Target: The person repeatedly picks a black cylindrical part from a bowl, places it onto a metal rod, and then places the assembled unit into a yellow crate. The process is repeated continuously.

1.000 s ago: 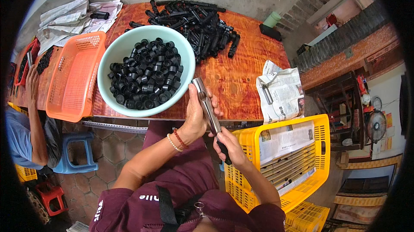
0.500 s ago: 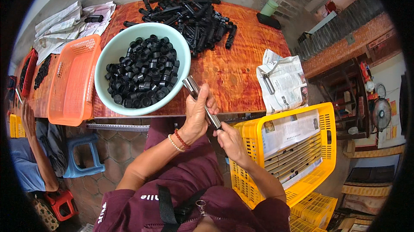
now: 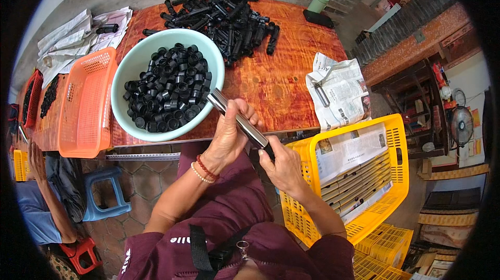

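Observation:
A shiny metal tube (image 3: 249,130) with a dark lower end slants in front of me at the table's edge. My left hand (image 3: 229,130) is wrapped round its middle, and the upper end points at the rim of a pale green basin (image 3: 119,108). My right hand (image 3: 281,164) is closed on the dark lower end, thumb and fingers pressed together there. Short black plastic caps (image 3: 169,87) fill the basin. Behind it lies a heap of black ribbed plastic pieces (image 3: 234,25).
A yellow crate (image 3: 359,129) at the right holds a row of tubes and newspaper. Another newspaper (image 3: 338,92) carries a small metal cylinder. An orange basket (image 3: 86,103) stands left of the basin. A co-worker's arm (image 3: 52,196) and a blue stool (image 3: 107,194) are at far left.
The view has shifted slightly. The tube has turned a little, showing more of its lower length, and my right hand has shifted its grip at the dark end.

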`<action>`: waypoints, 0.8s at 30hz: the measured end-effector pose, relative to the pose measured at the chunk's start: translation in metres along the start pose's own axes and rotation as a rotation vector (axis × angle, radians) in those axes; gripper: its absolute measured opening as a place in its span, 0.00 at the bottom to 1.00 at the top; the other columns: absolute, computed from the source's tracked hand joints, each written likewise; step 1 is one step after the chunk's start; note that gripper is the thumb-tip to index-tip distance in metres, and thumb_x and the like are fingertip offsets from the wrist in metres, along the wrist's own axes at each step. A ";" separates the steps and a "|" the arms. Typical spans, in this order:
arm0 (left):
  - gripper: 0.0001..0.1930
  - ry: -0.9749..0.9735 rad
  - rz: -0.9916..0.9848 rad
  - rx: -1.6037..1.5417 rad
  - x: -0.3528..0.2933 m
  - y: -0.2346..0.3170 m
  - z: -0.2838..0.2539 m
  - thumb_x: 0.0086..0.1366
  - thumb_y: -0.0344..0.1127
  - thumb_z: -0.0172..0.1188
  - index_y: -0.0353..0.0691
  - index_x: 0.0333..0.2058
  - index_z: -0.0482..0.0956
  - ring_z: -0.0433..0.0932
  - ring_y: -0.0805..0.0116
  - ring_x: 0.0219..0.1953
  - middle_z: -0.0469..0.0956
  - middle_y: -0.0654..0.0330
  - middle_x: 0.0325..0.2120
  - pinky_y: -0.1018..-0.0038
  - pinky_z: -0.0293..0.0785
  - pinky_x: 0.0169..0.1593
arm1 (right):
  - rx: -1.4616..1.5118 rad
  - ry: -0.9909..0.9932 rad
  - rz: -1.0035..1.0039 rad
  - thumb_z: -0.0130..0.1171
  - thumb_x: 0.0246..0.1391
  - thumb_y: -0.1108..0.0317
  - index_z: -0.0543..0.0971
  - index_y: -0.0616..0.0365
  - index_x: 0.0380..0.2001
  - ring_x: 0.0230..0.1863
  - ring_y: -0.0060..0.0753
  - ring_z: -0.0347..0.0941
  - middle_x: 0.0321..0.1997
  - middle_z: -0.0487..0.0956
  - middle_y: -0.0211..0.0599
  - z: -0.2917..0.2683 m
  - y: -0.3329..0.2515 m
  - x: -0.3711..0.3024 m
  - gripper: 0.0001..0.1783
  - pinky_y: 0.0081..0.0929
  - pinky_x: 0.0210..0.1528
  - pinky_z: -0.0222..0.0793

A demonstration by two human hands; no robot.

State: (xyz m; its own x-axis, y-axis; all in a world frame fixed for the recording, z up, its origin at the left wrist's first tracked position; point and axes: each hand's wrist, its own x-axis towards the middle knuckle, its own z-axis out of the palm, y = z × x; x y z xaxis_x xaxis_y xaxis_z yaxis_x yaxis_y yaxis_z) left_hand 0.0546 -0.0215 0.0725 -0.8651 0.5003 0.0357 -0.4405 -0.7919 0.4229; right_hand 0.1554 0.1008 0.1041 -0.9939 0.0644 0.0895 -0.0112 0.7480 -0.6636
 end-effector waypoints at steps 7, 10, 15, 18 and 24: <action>0.23 0.153 0.150 0.004 0.009 0.027 0.002 0.61 0.61 0.52 0.44 0.33 0.67 0.70 0.72 0.29 0.67 0.67 0.22 0.71 0.72 0.41 | 0.455 -0.380 0.293 0.57 0.56 0.59 0.71 0.61 0.41 0.23 0.47 0.73 0.23 0.74 0.46 -0.010 0.006 -0.004 0.17 0.36 0.25 0.68; 0.21 0.213 0.091 0.016 0.006 0.032 0.011 0.65 0.58 0.51 0.46 0.28 0.66 0.62 0.77 0.20 0.62 0.68 0.16 0.76 0.67 0.30 | 0.095 -0.075 -0.057 0.57 0.56 0.60 0.72 0.61 0.35 0.20 0.43 0.74 0.22 0.76 0.46 0.004 0.005 -0.010 0.14 0.36 0.22 0.67; 0.20 0.205 0.024 -0.168 0.008 0.032 0.013 0.67 0.43 0.50 0.50 0.17 0.58 0.50 0.82 0.12 0.51 0.74 0.09 0.83 0.52 0.19 | -0.281 0.057 -0.113 0.60 0.53 0.58 0.70 0.58 0.30 0.19 0.51 0.73 0.18 0.75 0.46 0.007 -0.007 -0.013 0.15 0.40 0.20 0.66; 0.19 0.161 0.013 -0.184 0.008 0.028 0.008 0.66 0.40 0.51 0.50 0.17 0.58 0.50 0.82 0.12 0.52 0.74 0.09 0.82 0.52 0.18 | -0.339 0.084 -0.137 0.61 0.53 0.59 0.69 0.57 0.29 0.19 0.49 0.74 0.17 0.74 0.44 0.006 -0.010 -0.013 0.15 0.39 0.18 0.66; 0.18 0.125 0.009 -0.204 0.005 0.027 0.001 0.65 0.38 0.51 0.51 0.17 0.57 0.50 0.81 0.12 0.52 0.74 0.09 0.81 0.53 0.18 | -0.389 0.044 -0.158 0.60 0.53 0.58 0.68 0.57 0.31 0.19 0.48 0.75 0.18 0.75 0.44 0.004 -0.009 -0.013 0.16 0.40 0.18 0.68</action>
State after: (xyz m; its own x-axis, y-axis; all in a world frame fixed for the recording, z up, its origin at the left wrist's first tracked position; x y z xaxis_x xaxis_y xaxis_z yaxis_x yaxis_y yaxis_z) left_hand 0.0388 -0.0400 0.0852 -0.8865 0.4560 -0.0789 -0.4613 -0.8567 0.2307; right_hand 0.1680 0.0901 0.1060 -0.9775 -0.0495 0.2049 -0.1128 0.9440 -0.3102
